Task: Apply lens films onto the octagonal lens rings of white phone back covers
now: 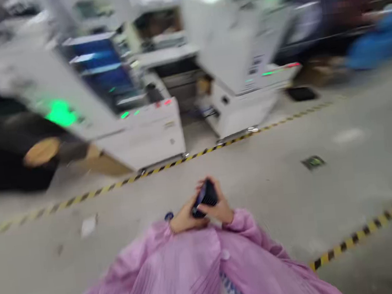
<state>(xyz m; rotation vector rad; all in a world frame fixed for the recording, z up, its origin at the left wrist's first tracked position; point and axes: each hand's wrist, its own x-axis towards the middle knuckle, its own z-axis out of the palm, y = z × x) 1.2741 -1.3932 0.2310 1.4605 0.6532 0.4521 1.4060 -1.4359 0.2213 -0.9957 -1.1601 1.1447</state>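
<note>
Both my hands are held together in front of my pink smock. Between them is a small dark box-like device with ridged edges, tilted to one side; blur hides its exact kind. My left hand wraps its lower left side. On the right side, my right hand closes around it, the thumb lying across the front. A dark round object shows at my left wrist.
Two white machines, a left one and a right one, stand ahead with lit green and red lights. Yellow-black tape runs along the floor before them. A wooden round stool top is at left, and a floor marking at right.
</note>
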